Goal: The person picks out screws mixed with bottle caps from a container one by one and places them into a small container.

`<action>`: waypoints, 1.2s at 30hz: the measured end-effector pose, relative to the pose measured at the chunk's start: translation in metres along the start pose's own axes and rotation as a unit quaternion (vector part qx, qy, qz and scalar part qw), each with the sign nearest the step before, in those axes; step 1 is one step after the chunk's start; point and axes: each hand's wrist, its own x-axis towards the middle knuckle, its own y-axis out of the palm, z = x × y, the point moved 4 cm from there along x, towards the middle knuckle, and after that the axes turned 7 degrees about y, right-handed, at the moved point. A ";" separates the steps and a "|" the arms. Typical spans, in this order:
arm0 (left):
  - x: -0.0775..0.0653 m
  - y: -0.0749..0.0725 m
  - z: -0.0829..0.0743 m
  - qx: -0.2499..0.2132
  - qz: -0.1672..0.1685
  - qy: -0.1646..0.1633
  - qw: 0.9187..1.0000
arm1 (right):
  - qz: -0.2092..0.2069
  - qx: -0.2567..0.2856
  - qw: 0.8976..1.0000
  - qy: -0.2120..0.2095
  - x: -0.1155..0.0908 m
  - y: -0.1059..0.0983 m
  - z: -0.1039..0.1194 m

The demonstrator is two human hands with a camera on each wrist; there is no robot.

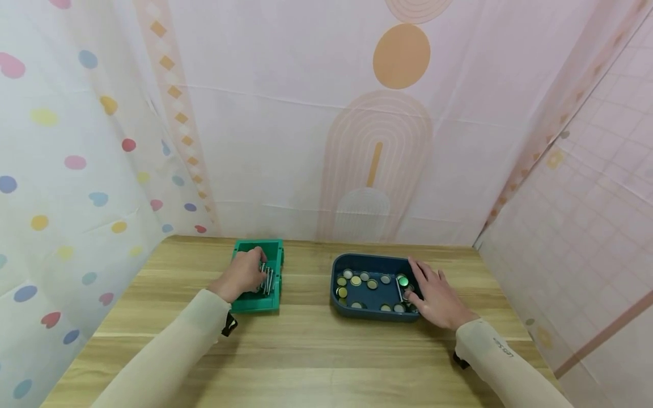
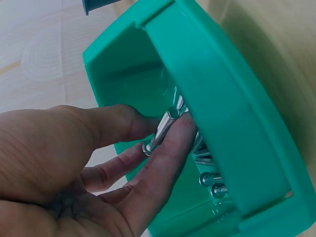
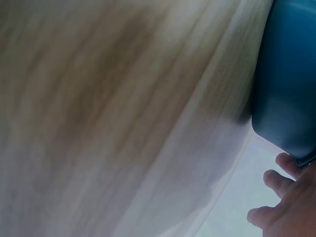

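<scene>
My left hand (image 1: 246,272) reaches into a green plastic box (image 1: 257,306) at the left of the table. Between thumb and fingertips it pinches a silver metal bolt (image 2: 162,129), seen in the left wrist view. Several more bolts (image 2: 212,180) lie in the box, partly hidden by its near wall. My right hand (image 1: 441,300) rests at the right end of a dark blue bin (image 1: 374,315), thumb over the inside and fingers loosely spread along the rim. Inside that bin are several round bottle caps (image 1: 372,284) and one bolt (image 1: 399,289) close to my thumb.
Both containers stand on a wood-grain table (image 1: 306,351), apart from each other, near its back edge. A patterned curtain (image 1: 275,147) hangs close behind them, and further cloth covers both sides.
</scene>
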 end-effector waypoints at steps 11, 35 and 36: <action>0.004 0.002 -0.008 0.037 -0.062 0.044 0.996 | 0.006 0.007 1.000 0.000 -0.002 0.002 0.000; -0.001 0.011 -0.076 0.088 -0.132 0.103 0.982 | 0.001 0.005 1.000 0.000 0.000 -0.003 0.000; 0.000 0.013 -0.079 0.080 -0.126 0.102 0.983 | 0.001 0.006 1.000 0.000 0.000 -0.002 0.000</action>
